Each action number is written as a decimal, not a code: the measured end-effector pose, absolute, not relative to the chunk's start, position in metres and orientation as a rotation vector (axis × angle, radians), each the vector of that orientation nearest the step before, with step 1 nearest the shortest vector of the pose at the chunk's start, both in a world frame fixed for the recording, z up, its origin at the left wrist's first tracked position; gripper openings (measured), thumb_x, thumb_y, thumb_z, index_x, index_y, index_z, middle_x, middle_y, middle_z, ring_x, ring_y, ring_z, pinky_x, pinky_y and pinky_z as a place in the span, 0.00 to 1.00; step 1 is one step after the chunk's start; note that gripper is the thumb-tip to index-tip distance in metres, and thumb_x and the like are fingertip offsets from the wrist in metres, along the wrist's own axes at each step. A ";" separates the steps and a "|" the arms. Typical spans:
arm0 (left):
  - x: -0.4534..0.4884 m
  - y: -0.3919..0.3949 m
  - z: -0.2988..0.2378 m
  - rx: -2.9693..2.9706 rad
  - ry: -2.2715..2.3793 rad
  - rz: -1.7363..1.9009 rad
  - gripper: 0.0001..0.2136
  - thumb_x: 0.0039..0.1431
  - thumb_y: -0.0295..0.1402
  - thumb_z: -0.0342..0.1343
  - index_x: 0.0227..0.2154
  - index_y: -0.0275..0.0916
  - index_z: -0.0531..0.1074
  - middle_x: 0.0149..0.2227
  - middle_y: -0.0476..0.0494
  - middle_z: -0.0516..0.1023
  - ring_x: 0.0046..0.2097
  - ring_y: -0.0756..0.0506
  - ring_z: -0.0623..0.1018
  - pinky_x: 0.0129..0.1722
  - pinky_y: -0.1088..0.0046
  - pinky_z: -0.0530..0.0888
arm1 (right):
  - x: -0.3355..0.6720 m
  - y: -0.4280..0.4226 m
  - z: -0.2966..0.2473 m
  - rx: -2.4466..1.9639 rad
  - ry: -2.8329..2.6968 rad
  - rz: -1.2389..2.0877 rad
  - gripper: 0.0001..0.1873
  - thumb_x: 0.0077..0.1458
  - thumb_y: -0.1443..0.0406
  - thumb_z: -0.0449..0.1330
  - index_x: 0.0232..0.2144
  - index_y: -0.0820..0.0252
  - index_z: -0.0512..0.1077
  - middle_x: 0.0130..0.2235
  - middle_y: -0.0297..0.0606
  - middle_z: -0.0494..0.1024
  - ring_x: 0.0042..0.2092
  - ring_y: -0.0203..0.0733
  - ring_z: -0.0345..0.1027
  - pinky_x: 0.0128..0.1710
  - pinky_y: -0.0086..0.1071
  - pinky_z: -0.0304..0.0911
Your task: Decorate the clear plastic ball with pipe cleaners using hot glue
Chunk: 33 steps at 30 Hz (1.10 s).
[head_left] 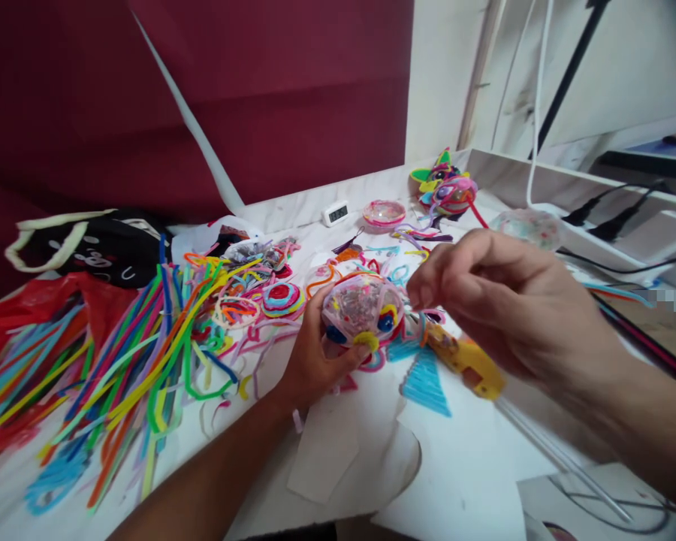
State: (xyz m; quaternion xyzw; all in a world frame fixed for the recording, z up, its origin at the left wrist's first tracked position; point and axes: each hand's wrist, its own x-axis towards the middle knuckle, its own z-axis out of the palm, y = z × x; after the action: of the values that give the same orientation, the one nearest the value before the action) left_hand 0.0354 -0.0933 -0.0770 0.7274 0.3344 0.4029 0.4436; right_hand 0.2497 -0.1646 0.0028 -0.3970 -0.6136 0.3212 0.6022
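Observation:
My left hand is wrapped around a clear ball decorated with pipe cleaners. Pink strips, blue discs and a yellow piece show on the ball's near side, the thumb lying by the yellow piece. To the right, my right hand is raised in the air, apart from the ball, with thumb and fingertips pinched together. Whatever is between those fingertips, if anything, cannot be made out. Below the right hand lies a yellow glue gun, partly covered from view. Beside it are flat blue pipe-cleaner pieces.
Loose pipe cleaners spread over the left, near a red plastic bag and a black bag. Behind stand a white timer, a pink-rimmed clear bowl shape and a decorated figure. Cut white card lies in front.

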 end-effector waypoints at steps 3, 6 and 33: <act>0.035 -0.093 -0.079 1.829 0.768 1.013 0.40 0.49 0.36 0.66 0.61 0.45 0.49 0.63 0.40 0.57 0.62 0.38 0.62 0.60 0.62 0.64 | 0.257 -0.139 -0.003 -0.962 -1.327 0.752 0.10 0.50 0.56 0.65 0.26 0.53 0.70 0.26 0.31 0.72 0.29 0.38 0.69 0.29 0.34 0.69; 0.035 -0.093 -0.080 1.817 0.749 1.005 0.40 0.49 0.36 0.66 0.62 0.45 0.49 0.63 0.39 0.57 0.63 0.38 0.62 0.59 0.62 0.64 | 0.260 -0.128 -0.018 -1.062 -1.377 0.624 0.11 0.51 0.56 0.65 0.25 0.54 0.69 0.25 0.31 0.70 0.28 0.37 0.65 0.28 0.33 0.66; 0.034 -0.092 -0.083 1.934 0.675 1.058 0.43 0.47 0.36 0.66 0.63 0.42 0.49 0.67 0.35 0.49 0.66 0.33 0.56 0.63 0.55 0.59 | 0.248 -0.137 -0.050 -1.034 -2.099 -0.038 0.37 0.51 0.54 0.63 0.59 0.56 0.58 0.61 0.50 0.62 0.62 0.54 0.54 0.59 0.50 0.53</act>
State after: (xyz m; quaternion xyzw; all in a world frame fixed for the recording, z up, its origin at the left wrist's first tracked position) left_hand 0.0337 -0.0918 -0.0834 0.7665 0.2676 0.4195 0.4060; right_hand 0.2480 -0.1368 -0.0500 -0.4067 -0.8260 -0.0149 0.3901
